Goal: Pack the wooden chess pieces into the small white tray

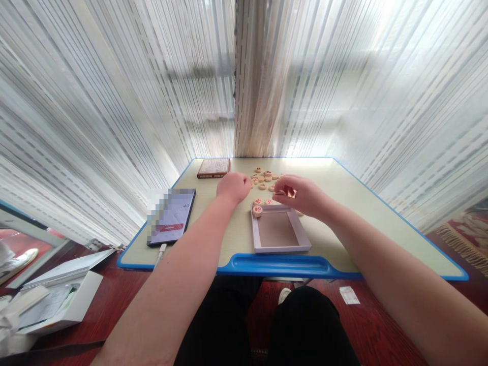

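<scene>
Round wooden Chinese chess pieces (263,186) with red or dark characters lie in a loose group on the table, beyond an open shallow box (282,249). One red-marked piece (257,211) rests in the box's far left corner. My left hand (234,187) is closed, at the left side of the group; its fingers hide whatever may be in them. Above the box's far right corner, my right hand (296,194) is curled with thumb and fingers pinched on a chess piece, mostly covered. Two red-marked pieces (258,202) lie along the box's far edge.
A brown box lid (213,169) lies at the table's far left. Nearer on the left is a tablet (173,216) with a white cable (161,251). A blue trough (280,265) runs along the table's front edge. Curtains (251,101) hang close behind the table.
</scene>
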Demonstrator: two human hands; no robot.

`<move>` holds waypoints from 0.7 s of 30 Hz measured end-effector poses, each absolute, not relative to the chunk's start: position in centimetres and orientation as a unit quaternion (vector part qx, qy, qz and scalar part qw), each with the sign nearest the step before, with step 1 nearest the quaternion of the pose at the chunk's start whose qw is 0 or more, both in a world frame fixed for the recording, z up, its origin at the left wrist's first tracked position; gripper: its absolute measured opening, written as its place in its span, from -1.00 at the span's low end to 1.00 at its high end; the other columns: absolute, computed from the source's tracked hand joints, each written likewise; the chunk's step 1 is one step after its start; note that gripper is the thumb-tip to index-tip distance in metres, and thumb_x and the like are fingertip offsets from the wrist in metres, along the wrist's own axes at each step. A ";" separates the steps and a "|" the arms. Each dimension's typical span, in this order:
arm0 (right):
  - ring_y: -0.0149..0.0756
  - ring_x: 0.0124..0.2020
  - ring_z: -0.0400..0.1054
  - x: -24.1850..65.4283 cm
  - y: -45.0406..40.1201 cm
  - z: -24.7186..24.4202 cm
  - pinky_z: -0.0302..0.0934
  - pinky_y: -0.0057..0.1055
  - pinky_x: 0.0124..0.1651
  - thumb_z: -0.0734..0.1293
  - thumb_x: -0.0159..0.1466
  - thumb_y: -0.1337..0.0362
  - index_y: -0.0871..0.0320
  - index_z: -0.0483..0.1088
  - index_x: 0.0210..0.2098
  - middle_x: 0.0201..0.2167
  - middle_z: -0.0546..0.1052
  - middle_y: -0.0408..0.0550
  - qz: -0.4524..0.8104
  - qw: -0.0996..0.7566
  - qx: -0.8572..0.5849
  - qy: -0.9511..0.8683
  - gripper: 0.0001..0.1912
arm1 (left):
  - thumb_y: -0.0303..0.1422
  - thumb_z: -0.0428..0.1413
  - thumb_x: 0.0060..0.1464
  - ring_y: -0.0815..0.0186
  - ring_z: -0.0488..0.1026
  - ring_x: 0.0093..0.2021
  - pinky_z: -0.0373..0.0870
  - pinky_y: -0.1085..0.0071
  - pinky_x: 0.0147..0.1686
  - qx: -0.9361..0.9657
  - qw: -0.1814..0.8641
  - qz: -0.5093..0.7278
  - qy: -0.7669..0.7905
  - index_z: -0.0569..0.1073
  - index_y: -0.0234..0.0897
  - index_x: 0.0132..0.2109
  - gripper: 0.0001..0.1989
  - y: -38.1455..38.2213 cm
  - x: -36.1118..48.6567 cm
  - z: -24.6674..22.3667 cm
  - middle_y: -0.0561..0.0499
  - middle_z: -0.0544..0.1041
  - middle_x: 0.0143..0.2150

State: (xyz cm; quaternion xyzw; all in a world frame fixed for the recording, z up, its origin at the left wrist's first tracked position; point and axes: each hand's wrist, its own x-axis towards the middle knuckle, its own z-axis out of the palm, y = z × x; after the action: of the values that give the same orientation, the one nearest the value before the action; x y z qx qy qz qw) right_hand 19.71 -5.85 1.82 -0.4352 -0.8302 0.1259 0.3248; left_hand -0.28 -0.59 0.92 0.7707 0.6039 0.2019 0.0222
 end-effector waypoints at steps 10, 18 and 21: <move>-0.37 -0.39 0.39 17.4 -9.0 2.7 0.27 -0.42 -0.29 0.36 0.08 0.23 0.15 0.48 -0.31 -0.40 0.54 -0.11 0.357 0.191 -0.393 -0.825 -0.81 | -0.19 -0.13 0.16 0.21 0.43 -0.36 0.14 0.35 -0.44 0.796 0.007 0.209 0.568 0.56 -0.28 -0.37 -0.58 -0.8 0.1 1.0 -0.15 0.58 -0.37; -0.39 -0.42 0.40 17.2 -9.7 2.7 0.26 -0.47 -0.32 0.34 0.08 0.33 0.09 0.52 -0.24 -0.43 0.55 -0.17 0.293 0.148 -0.407 -0.852 -0.76 | -0.19 -0.11 0.16 0.24 0.42 -0.36 0.13 0.37 -0.43 0.794 0.008 0.211 0.570 0.56 -0.29 -0.36 -0.59 -1.0 0.0 1.0 -0.15 0.58 -0.37; -0.40 -0.42 0.37 17.1 -9.7 2.7 0.24 -0.47 -0.33 0.36 0.08 0.33 0.11 0.52 -0.26 -0.43 0.53 -0.14 0.260 0.153 -0.386 -0.872 -0.79 | -0.19 -0.11 0.16 0.23 0.41 -0.38 0.13 0.36 -0.43 0.796 0.013 0.217 0.565 0.56 -0.30 -0.38 -0.58 -1.1 -0.1 1.0 -0.15 0.57 -0.39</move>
State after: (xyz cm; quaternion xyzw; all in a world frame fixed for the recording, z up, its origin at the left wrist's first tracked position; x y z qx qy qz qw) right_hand 17.08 -9.66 2.68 -0.3862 -0.8716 0.2601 0.1532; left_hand -0.14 -1.07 1.01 0.7961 0.5648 0.2170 0.0134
